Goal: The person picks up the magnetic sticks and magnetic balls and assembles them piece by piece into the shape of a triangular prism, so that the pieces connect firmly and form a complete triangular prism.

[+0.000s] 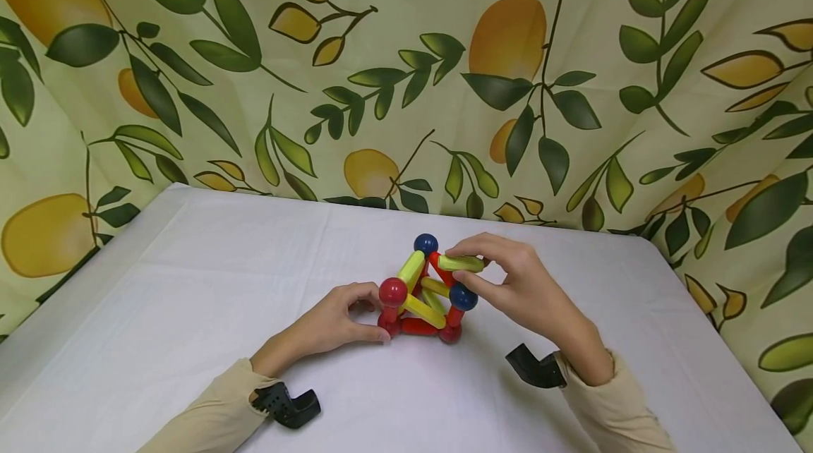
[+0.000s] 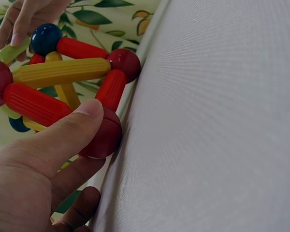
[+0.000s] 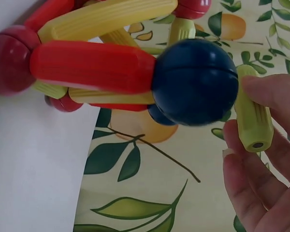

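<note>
A frame of magnetic rods and balls (image 1: 424, 310) stands on the table, built of red, yellow and light green rods. My left hand (image 1: 336, 322) holds its lower left red ball (image 2: 106, 137), thumb on one side and fingers behind. Between thumb and fingers, my right hand (image 1: 527, 291) pinches a loose light green rod (image 3: 253, 116). That rod is just above the frame's right blue ball (image 3: 195, 82); a dark disc shows in its end. Another blue ball (image 1: 425, 244) tops the back of the frame. Some rear joints are hidden.
A white cloth (image 1: 209, 284) covers the table. Behind it and at both sides hangs a curtain (image 1: 406, 86) printed with leaves and fruit. Black wrist mounts (image 1: 288, 405) sit on both sleeves.
</note>
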The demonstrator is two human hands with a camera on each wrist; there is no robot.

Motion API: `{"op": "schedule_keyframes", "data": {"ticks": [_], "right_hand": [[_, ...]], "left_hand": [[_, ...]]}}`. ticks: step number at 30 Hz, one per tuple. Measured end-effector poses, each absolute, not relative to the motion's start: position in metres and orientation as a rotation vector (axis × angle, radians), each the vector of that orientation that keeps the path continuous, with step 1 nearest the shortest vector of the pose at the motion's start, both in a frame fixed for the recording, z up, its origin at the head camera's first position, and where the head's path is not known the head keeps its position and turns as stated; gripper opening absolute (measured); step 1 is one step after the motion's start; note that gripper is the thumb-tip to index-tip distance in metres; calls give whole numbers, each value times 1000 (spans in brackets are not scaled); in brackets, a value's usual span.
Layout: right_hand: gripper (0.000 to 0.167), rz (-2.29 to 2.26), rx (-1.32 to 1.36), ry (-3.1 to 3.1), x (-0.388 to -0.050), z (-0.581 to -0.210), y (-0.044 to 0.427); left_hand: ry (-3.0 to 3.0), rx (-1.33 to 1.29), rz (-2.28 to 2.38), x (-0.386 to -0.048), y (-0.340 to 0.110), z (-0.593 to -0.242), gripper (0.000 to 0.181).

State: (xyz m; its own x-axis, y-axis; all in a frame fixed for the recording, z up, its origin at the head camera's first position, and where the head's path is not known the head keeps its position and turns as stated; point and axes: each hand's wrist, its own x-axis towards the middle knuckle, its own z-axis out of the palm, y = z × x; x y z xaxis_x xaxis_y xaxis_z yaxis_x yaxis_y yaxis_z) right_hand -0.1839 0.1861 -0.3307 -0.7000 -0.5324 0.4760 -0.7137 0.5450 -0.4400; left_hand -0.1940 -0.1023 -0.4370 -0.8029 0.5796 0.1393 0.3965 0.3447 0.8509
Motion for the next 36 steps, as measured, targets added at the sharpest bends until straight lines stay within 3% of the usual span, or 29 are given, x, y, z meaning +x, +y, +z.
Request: {"op": "schedule_keyframes", "data": {"ticks": [18,36], "right_hand": [[35,1037,1203,-2442,-178,-339,164],[28,978,1167,-2499,-176,-349,155]], "left_hand": [[2415,914,1454,-195,-103,-437,33],[2416,881,1446,-194,-103,-436,32]]}}
